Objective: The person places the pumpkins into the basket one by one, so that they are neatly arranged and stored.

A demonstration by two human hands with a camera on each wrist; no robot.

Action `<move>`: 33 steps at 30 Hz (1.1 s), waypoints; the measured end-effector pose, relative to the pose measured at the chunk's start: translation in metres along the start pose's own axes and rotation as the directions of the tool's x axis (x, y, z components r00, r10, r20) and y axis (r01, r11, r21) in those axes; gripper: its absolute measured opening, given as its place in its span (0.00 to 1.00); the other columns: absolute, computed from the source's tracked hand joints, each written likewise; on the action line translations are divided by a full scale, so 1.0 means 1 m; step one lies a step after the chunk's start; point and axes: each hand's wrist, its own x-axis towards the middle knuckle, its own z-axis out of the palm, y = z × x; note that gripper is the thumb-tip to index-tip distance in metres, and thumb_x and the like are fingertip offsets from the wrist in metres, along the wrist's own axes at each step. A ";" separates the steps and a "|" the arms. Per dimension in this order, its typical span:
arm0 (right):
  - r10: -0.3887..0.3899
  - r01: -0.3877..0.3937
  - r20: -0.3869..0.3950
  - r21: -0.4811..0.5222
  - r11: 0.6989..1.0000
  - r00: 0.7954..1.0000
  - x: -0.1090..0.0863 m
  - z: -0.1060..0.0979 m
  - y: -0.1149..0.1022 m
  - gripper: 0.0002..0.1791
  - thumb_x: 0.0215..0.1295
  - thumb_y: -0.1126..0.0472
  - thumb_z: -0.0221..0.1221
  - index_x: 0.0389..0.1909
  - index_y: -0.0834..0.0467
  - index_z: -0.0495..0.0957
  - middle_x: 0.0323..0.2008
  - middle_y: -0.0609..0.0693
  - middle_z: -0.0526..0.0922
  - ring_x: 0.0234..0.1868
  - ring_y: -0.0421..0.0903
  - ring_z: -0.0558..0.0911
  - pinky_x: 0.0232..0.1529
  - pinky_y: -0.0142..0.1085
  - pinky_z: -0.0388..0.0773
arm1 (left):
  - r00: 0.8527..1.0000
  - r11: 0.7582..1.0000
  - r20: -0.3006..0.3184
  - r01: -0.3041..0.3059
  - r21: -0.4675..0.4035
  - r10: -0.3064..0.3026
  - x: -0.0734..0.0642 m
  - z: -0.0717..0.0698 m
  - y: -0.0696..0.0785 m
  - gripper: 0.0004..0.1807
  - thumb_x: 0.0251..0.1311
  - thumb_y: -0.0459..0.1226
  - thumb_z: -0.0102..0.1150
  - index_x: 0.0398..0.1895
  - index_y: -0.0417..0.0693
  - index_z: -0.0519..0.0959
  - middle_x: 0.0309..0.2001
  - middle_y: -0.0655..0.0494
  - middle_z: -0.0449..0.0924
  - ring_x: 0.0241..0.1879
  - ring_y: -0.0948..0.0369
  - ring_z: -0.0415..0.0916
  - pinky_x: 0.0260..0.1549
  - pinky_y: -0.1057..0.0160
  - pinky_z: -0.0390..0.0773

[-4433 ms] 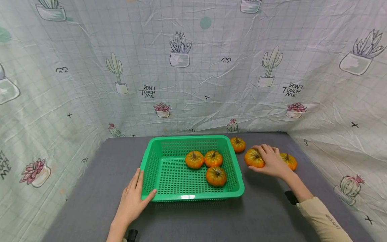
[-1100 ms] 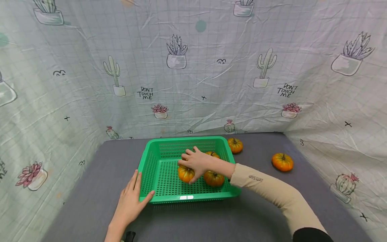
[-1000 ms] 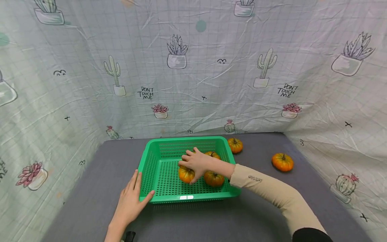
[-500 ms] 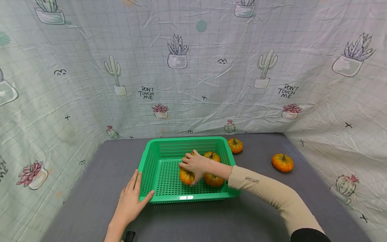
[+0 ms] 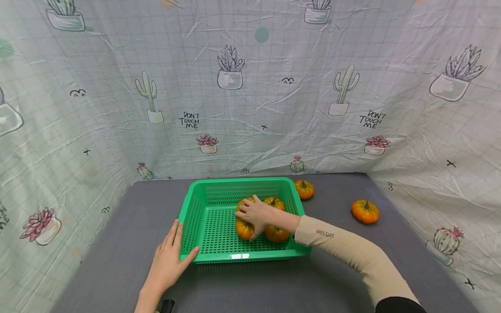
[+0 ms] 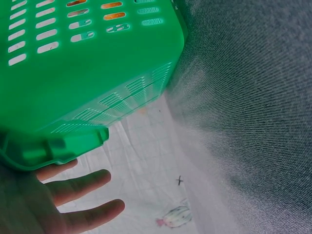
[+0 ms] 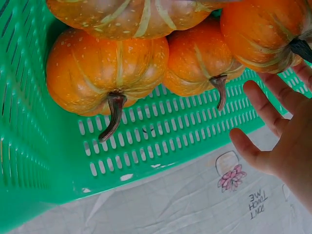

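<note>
A green plastic basket [image 5: 213, 256] stands on the grey table with several small orange pumpkins grouped in its right half. My right hand [image 5: 254, 215] spans the front left pumpkin [image 5: 244, 231], thumb on the near side and fingers over the far side. In the right wrist view some fingers go behind that pumpkin [image 7: 268, 34] while others are spread away from it. Beside it sit a back left pumpkin [image 5: 242, 203], partly covered by the fingers, a back right pumpkin [image 5: 275, 202] and a front right pumpkin [image 5: 276, 235]. Straight-fingered, my left hand [image 5: 166, 261] rests at the basket's left front corner.
Outside the basket, one pumpkin [image 5: 304, 189] lies close to its back right corner. Another pumpkin [image 5: 365, 211] is farther right on the table [image 5: 332, 278]. A printed cloth [image 5: 266, 143] hangs behind and along both sides.
My right hand first gripped a pumpkin on the table at the right, then brought it into the basket. Lately hand and pumpkin shift slightly rightward. My left hand stays at the corner.
</note>
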 end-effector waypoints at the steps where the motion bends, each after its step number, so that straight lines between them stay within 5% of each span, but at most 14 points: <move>1: -0.002 0.002 0.004 -0.008 1.000 1.000 0.000 0.001 -0.001 0.44 0.42 0.27 0.55 0.60 0.43 0.58 0.57 0.46 0.66 0.59 0.47 0.63 0.57 0.51 0.62 | 1.000 1.000 0.003 0.002 0.001 -0.002 0.000 0.000 0.000 0.47 0.56 0.60 0.47 0.69 0.39 0.47 0.70 0.41 0.43 0.63 0.40 0.53 0.49 0.35 0.60; 12: -0.005 0.007 0.072 -0.029 1.000 0.997 0.004 0.005 -0.008 0.47 0.35 0.26 0.58 0.59 0.40 0.58 0.58 0.38 0.68 0.54 0.42 0.64 0.56 0.46 0.63 | 1.000 1.000 0.019 0.008 -0.006 -0.007 0.000 0.001 0.001 0.47 0.56 0.59 0.47 0.69 0.39 0.46 0.70 0.42 0.41 0.63 0.40 0.52 0.50 0.35 0.59; 25: -0.007 0.009 0.055 -0.024 1.000 0.998 0.004 0.008 -0.009 0.45 0.36 0.26 0.57 0.59 0.39 0.60 0.57 0.37 0.69 0.56 0.42 0.64 0.57 0.46 0.62 | 1.000 1.000 0.024 0.017 -0.015 -0.016 0.000 -0.001 0.000 0.47 0.56 0.60 0.47 0.69 0.39 0.45 0.70 0.43 0.41 0.64 0.40 0.51 0.49 0.34 0.58; 33: 0.001 -0.003 0.015 0.171 0.985 1.000 -0.009 -0.005 0.005 0.48 0.41 0.31 0.60 0.65 0.41 0.56 0.63 0.42 0.64 0.61 0.47 0.61 0.60 0.52 0.58 | 0.999 1.000 0.036 0.026 -0.013 -0.025 0.000 0.000 0.000 0.48 0.56 0.61 0.46 0.69 0.39 0.45 0.70 0.43 0.40 0.64 0.40 0.50 0.50 0.34 0.58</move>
